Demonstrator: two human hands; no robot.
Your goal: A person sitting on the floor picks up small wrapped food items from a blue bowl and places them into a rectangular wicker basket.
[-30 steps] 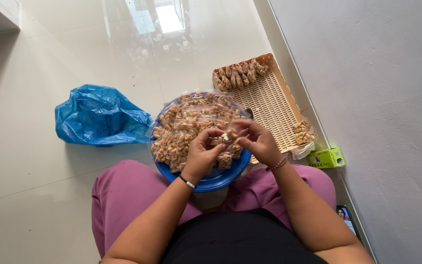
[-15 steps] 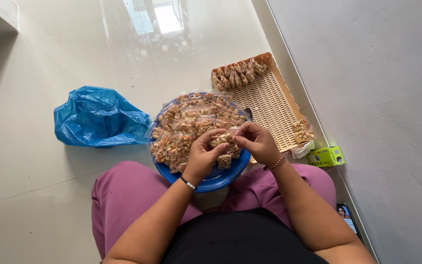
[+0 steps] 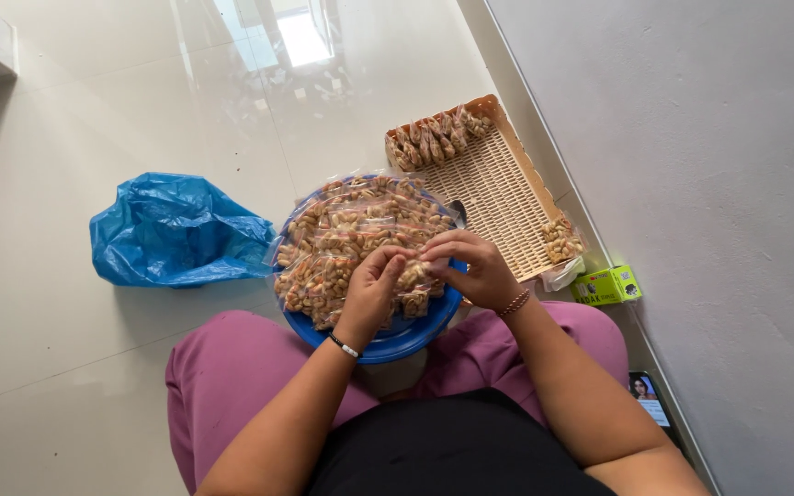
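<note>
A crumpled blue plastic bag lies on the tiled floor, its contents hidden. Just right of it, a blue bowl sits at the person's knees, mostly covered by clear packets of nuts. Over its near side the left hand and right hand meet, both pinching one small packet between fingertips; the fingers hide most of it. Farther right, a woven tray holds packets at both ends. A green box and a partly cut-off phone lie by the wall.
</note>
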